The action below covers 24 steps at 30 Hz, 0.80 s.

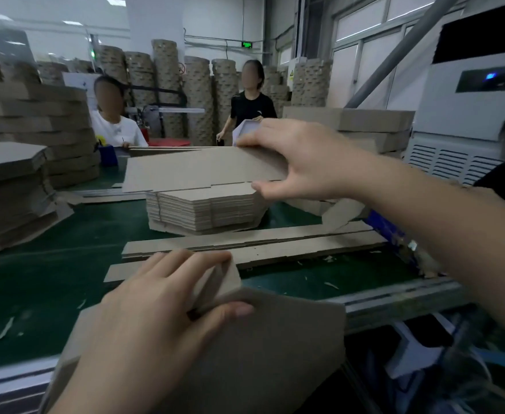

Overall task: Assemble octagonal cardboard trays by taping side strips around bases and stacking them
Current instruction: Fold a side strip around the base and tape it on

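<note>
Nearest you, your left hand (161,318) grips the cardboard piece (260,354) that overhangs the front edge of the green table (51,279). Your fingers curl over its raised flap (227,279) and your thumb presses against it from below. Just beyond, long strips (254,243) lie flat on the table, side by side. Behind them sits a stack of flat blanks (206,210). Your right hand (299,159) reaches over that stack and pinches the right end of a cardboard sheet (185,171), thumb on the near edge and fingers on the far one, holding it tilted above the stack. A larger pile of cardboard (12,186) stands at the left. Across the table are two people, and behind them rise tall columns of stacked trays (167,85).
</note>
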### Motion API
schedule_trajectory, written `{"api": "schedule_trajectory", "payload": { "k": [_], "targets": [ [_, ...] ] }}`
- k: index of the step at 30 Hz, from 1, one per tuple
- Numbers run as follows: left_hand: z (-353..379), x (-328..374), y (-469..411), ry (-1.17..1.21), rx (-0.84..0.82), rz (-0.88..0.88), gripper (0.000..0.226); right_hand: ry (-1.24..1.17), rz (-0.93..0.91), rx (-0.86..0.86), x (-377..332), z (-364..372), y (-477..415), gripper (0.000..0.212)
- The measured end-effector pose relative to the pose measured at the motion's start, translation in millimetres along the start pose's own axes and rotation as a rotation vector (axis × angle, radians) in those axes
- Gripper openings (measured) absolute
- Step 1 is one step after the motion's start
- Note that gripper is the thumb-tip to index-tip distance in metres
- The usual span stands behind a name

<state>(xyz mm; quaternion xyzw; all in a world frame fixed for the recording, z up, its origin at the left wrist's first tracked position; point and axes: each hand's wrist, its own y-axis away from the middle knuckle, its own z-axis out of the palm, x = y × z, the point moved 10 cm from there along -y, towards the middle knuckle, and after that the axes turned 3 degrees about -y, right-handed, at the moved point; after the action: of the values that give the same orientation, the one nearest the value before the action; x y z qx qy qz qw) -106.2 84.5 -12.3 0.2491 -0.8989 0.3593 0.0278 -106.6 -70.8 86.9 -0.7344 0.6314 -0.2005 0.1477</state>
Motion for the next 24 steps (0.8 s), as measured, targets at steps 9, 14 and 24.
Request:
{"api": "schedule_trajectory", "payload": {
  "k": [9, 14, 24],
  "targets": [
    [13.5, 19.8, 6.7, 0.383, 0.067, -0.007, 0.052, 0.315, 0.122, 0.051, -9.9, -89.2, 101.0, 0.066],
    [35.6, 23.4, 13.4, 0.518, 0.063, -0.011, 0.050, 0.168, 0.141, 0.105, 4.4, -85.7, 159.3, 0.058],
    [59.2, 1.4, 23.9, 0.664, 0.045, -0.061, 0.054, -0.488, 0.260, 0.230, 41.6, 8.4, 222.1, 0.045]
  ]
}}
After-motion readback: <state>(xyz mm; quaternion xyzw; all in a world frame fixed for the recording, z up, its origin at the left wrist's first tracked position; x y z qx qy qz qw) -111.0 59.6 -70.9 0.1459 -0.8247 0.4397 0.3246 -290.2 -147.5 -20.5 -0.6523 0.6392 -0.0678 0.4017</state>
